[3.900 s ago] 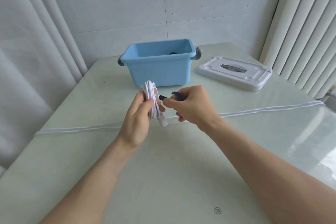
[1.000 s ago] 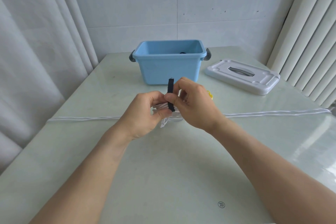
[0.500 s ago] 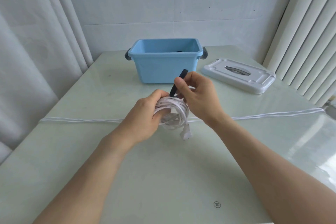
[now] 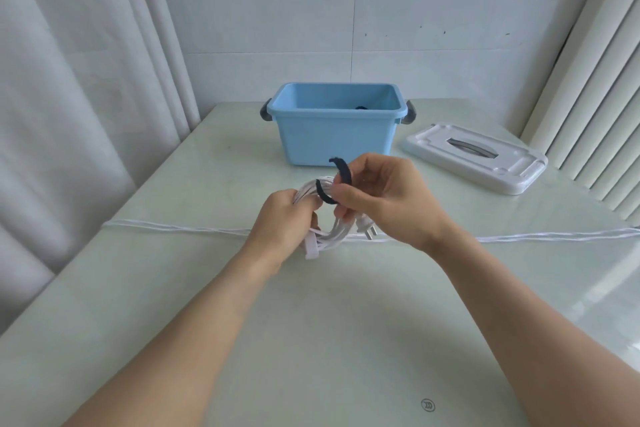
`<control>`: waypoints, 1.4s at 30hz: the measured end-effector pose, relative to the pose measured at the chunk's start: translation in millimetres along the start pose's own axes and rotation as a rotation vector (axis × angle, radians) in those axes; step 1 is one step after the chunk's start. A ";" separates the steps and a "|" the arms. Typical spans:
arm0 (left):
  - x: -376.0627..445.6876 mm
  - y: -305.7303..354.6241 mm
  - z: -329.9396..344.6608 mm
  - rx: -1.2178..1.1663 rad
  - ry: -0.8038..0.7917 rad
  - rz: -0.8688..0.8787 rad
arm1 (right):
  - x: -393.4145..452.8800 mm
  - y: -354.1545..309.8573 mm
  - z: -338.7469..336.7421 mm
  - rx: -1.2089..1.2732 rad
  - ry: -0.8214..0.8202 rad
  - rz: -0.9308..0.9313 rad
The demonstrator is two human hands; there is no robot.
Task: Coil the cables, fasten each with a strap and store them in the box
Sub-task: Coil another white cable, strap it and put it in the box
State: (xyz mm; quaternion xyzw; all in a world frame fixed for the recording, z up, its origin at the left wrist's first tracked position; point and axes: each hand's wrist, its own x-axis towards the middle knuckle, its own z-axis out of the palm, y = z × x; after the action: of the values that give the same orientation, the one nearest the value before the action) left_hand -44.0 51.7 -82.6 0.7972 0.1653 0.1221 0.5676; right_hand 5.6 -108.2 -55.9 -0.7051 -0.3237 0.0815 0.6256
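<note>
My left hand grips a coiled white cable above the middle of the table, its plug hanging at the lower right. A dark strap curves around the top of the coil, and my right hand pinches it there. Behind the hands stands the open blue box, with something dark just visible inside.
The box's white lid lies flat to the right of it. A ridge in the clear table cover runs across the table under my hands. Curtains hang at the left, vertical blinds at the right.
The strap, held straight up a second ago, now bends around the top of the coil. The coil has turned so its plug hangs at the lower right.
</note>
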 end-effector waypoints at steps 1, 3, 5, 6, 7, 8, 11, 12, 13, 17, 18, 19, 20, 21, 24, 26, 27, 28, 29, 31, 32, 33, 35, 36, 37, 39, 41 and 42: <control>-0.1 -0.2 -0.2 -0.053 -0.007 -0.025 | 0.7 1.1 1.1 -0.041 0.001 0.021; 1.1 -2.7 -0.2 -0.132 -0.037 -0.042 | 1.9 5.5 2.1 -0.138 0.023 0.051; 1.8 -3.9 -1.0 -0.231 -0.078 -0.066 | 3.1 8.4 1.8 -0.239 0.044 0.057; 1.8 -4.1 -1.6 -0.280 -0.109 -0.083 | 3.3 9.0 1.4 -0.291 0.045 0.049; 1.6 -3.5 -1.8 -0.322 -0.143 -0.097 | 3.6 8.9 0.9 -0.347 0.044 0.035; 1.1 -2.6 -1.7 -0.354 -0.171 -0.105 | 3.5 8.7 0.5 -0.402 0.040 0.020; 0.2 -2.0 -0.2 -0.395 -0.185 -0.096 | 2.8 7.6 0.7 -0.519 0.026 -0.026; 0.4 -2.1 -0.2 -0.396 -0.184 -0.086 | 2.7 7.4 1.3 -0.534 0.022 -0.043; 0.2 -2.1 -0.1 -0.395 -0.184 -0.072 | 2.9 7.9 1.9 -0.538 0.022 -0.056; -1.2 -1.8 -1.0 -0.345 -0.201 0.045 | 3.3 9.4 1.7 -0.491 0.043 -0.059; -1.2 -1.9 -1.6 -0.328 -0.209 0.065 | 3.4 10.0 1.8 -0.483 0.043 -0.059; -0.6 -2.9 -1.9 -0.310 -0.212 0.082 | 3.6 10.7 2.2 -0.472 0.040 -0.056; -0.2 -3.5 -2.3 -0.290 -0.215 0.099 | 3.8 11.2 2.5 -0.461 0.039 -0.051; 0.1 -3.8 -2.6 -0.265 -0.216 0.115 | 4.3 12.1 2.4 -0.453 0.042 -0.041; 0.1 -4.8 -3.1 -0.181 -0.227 0.175 | 5.6 14.0 2.0 -0.455 0.046 -0.010; -0.8 -4.2 -3.3 -0.150 -0.229 0.209 | 5.7 14.5 1.8 -0.449 0.039 -0.005; -0.8 -4.2 -3.4 -0.136 -0.230 0.221 | 5.6 14.4 1.6 -0.448 0.036 0.000; -1.2 -3.8 -3.4 -0.119 -0.233 0.229 | 5.5 14.3 1.4 -0.450 0.036 0.005; -1.2 -3.6 -3.5 -0.101 -0.234 0.236 | 5.4 14.1 1.5 -0.451 0.040 0.006; -1.3 -3.6 -4.2 -0.058 -0.243 0.257 | 5.3 13.9 2.5 -0.430 0.049 -0.007; -1.6 -3.4 -4.6 -0.046 -0.250 0.264 | 5.3 14.2 3.2 -0.412 0.055 -0.016; -1.5 -3.1 -4.7 -0.041 -0.250 0.265 | 5.3 14.7 3.8 -0.393 0.064 -0.017; -2.8 -2.8 -5.1 -0.038 -0.241 0.258 | 5.5 16.5 4.5 -0.353 0.091 0.009; -3.1 -2.4 -5.2 -0.034 -0.229 0.260 | 5.7 17.3 4.4 -0.330 0.102 0.033; -2.5 -3.0 -5.5 -0.032 -0.206 0.263 | 5.5 18.2 4.5 -0.298 0.108 0.057; -2.1 -2.7 -4.9 -0.039 -0.160 0.269 | 4.7 18.8 4.2 -0.197 0.099 0.080; -2.5 -1.9 -4.7 -0.078 -0.103 0.231 | 4.0 18.8 3.2 -0.125 0.080 0.069; -1.8 -2.9 -4.7 -0.119 -0.081 0.206 | 3.9 18.4 2.4 -0.125 0.070 0.052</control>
State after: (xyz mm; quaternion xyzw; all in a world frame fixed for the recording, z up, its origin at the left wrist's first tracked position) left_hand -47.8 55.9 -83.8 0.7791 0.0518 0.1572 0.6047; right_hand 13.9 -104.2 -72.5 -0.7535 -0.2876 0.0526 0.5889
